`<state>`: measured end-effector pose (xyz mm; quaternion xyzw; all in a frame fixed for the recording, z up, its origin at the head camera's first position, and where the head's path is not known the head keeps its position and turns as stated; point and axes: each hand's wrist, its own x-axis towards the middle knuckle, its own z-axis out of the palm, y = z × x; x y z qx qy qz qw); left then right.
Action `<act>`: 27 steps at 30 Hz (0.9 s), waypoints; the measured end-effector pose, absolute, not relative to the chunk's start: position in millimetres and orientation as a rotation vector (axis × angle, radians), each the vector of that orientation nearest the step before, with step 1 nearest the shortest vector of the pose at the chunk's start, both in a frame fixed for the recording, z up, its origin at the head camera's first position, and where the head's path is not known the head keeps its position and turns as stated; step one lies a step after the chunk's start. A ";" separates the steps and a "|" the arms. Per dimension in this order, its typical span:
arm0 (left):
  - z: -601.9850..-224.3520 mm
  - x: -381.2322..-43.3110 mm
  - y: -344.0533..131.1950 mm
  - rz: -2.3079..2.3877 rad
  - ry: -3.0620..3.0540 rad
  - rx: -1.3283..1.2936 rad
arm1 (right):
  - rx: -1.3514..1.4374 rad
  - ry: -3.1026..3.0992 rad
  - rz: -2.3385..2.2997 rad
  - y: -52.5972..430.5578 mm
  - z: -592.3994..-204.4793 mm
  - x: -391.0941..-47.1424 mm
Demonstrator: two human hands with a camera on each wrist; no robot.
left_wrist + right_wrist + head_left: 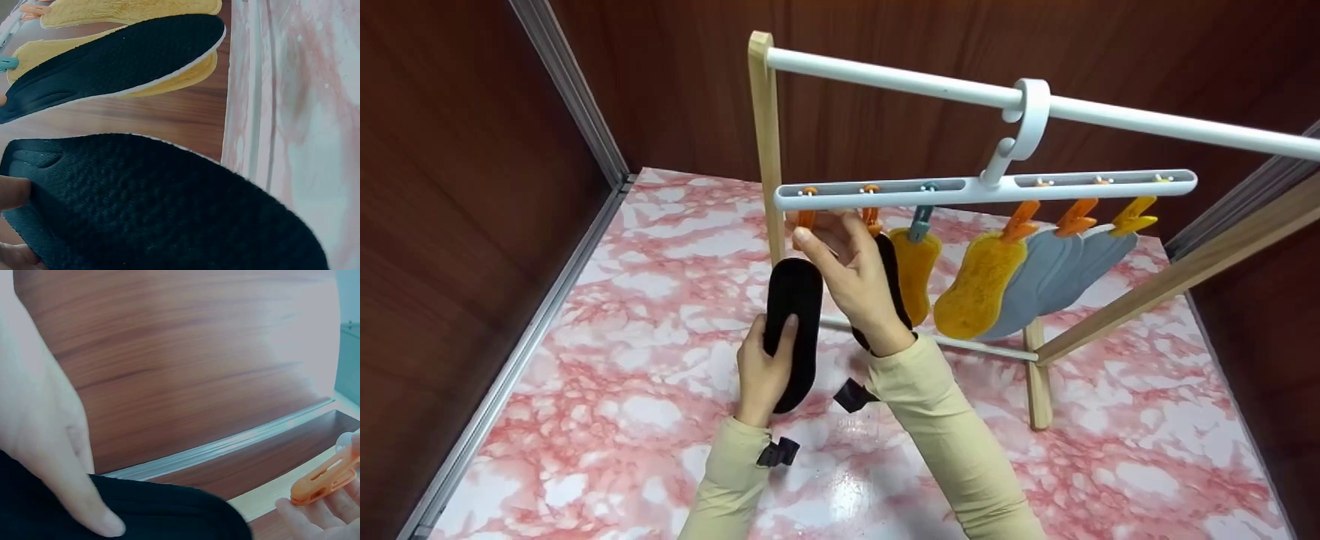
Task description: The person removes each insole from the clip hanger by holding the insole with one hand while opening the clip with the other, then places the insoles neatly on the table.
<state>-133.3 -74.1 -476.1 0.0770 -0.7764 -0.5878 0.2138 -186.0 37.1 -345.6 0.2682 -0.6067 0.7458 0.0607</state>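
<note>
My left hand (761, 371) grips a black insole (796, 296) upright, the thumb across its face. In the left wrist view this insole (169, 202) fills the lower part. Up at the hanger's left end, my right hand (856, 281) holds an orange clip (805, 218) between thumb and fingers. The right wrist view shows that clip (318, 484) lying against the fingers, above the insole's tip. Another black insole (124, 62) hangs just right of my right hand, partly hidden behind it in the head view. The white hanger (877, 196) carries several clips.
A yellow insole (913, 277) hangs from a teal clip (921, 223). Further right hang another yellow insole (979, 289) and grey insoles (1054, 270). The hanger hooks over a white rail (885, 73) between wooden posts (767, 150). Below lies a pink marbled surface (645, 360).
</note>
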 end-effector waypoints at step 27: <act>-509.7 -126.9 -80.7 -1.668 -2.480 0.162 | 0.689 -1.970 2.249 32.1 -335.2 -183.2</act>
